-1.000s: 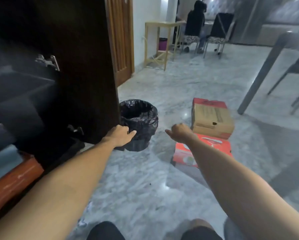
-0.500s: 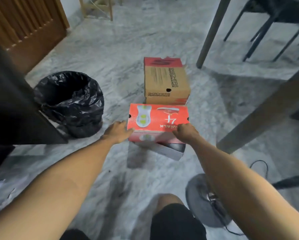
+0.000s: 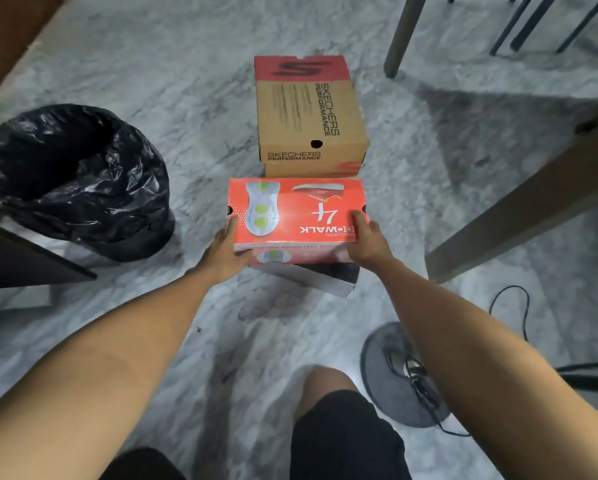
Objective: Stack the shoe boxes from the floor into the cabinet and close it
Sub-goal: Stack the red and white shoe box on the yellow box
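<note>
Looks like a home, prob. a living/dining room. Grey-white marble floor w/ household clutter on it: small bin w/ black plastic liner, retail shoe boxes on the floor, round base of a standing fan w/ its cord trailing. Wooden table legs & thin dark chair legs at the right, brown wood panel top left, dark cabinet door edge at left.

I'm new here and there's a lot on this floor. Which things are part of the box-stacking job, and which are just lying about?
Part of the job:
- red shoe box, gripped by the left hand and right hand
- brown shoe box

Just lying about:
- black bin
- table leg
- fan base
- black cable
</note>
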